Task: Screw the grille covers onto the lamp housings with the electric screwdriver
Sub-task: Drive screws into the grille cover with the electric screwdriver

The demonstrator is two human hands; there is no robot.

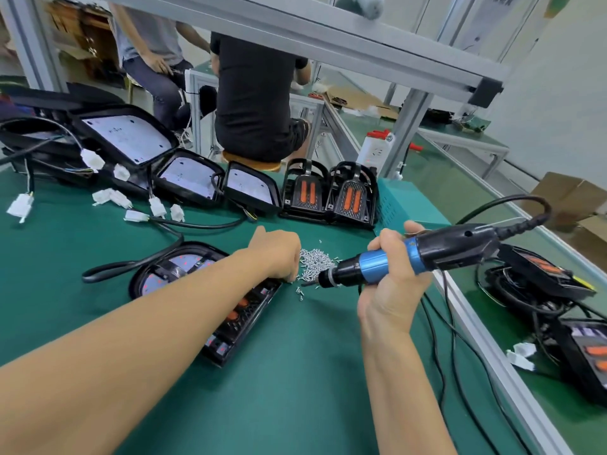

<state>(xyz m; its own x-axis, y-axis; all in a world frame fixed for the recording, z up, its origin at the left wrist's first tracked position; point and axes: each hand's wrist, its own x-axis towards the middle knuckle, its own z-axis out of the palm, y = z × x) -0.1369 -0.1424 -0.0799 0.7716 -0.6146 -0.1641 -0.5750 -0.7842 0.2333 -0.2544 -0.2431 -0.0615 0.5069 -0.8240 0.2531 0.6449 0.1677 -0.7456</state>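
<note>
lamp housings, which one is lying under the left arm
The lamp housing nearest the person, alone in front of the screw pile. The left hand reaches over it; the others sit in a row behind.

The counter (295, 372) is green. The electric screwdriver (410, 257) is blue and black. Grille covers (328, 195) are black with orange strips. Connectors (20, 205) are white; screws (313, 259) are silver.

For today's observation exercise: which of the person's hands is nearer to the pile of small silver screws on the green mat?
Left. The left hand reaches the pile of small silver screws at its left edge; the right hand grips the blue-and-black electric screwdriver just right of it.
</note>
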